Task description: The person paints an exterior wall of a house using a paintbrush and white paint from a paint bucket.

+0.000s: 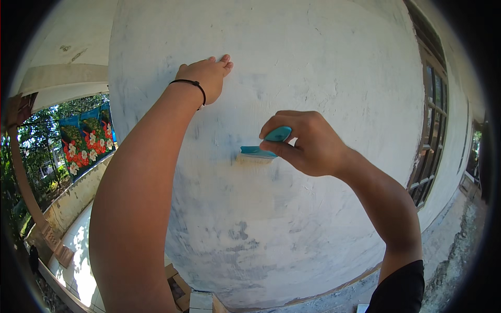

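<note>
My right hand (309, 143) grips the turquoise handle of a flat paintbrush (258, 151). The pale bristles press against the white-painted wall (332, 215), pointing downward. Higher up and to the left, my left hand (203, 78) rests on the same wall with nothing visible in it; its palm side is hidden. A thin black cord bracelet (190, 81) circles the left wrist. Grey-blue patches show through the white coat around the brush and lower down.
A wood-framed window (430, 125) with glass panes is on the right. At left, a flower-patterned cloth (88, 141) hangs above a low weathered wall (74, 191). A cardboard box (181, 287) sits at the wall's foot, beside white tiles (201, 300). Rough ground (450, 242) runs along the right.
</note>
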`<act>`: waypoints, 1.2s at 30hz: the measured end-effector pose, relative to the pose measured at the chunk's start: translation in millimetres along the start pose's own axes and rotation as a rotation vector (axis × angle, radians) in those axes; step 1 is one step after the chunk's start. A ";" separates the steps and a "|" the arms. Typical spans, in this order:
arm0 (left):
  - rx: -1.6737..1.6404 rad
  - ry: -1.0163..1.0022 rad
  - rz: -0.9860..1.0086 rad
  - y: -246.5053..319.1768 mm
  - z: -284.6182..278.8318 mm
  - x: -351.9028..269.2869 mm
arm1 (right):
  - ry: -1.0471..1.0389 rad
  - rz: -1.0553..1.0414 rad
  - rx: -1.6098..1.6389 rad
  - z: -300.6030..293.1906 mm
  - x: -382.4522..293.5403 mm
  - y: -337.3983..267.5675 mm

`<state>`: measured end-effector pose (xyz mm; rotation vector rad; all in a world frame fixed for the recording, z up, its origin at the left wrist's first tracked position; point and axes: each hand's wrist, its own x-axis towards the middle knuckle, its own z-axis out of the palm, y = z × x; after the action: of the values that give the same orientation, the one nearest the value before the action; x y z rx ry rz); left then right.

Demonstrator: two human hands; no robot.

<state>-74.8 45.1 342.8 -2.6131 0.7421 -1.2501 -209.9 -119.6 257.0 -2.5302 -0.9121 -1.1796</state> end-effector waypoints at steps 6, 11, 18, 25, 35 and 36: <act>0.065 -0.099 0.082 -7.2 -5.0 10.3 | 0.222 -0.057 -0.269 -34.3 59.6 0.5; 0.118 -0.114 0.104 -7.6 -18.4 6.6 | 0.307 -0.106 -0.240 -41.7 53.5 -13.2; -0.104 -0.056 0.165 -18.0 -8.8 11.9 | 0.187 -0.642 -0.736 43.7 -3.3 2.8; 0.003 -0.022 0.096 -10.1 -6.1 3.5 | 0.228 -0.627 -0.568 41.2 -20.1 -22.0; -0.023 -0.069 0.082 -9.6 -15.4 6.6 | 0.280 0.148 -0.115 -34.3 75.3 16.0; -0.015 -0.088 0.076 -8.2 -17.0 5.3 | 0.327 0.094 -0.151 -37.3 79.2 13.4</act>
<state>-81.9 50.9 360.2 -2.6062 0.8297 -1.1059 -186.0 -110.4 341.8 -2.3556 -0.6403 -1.6225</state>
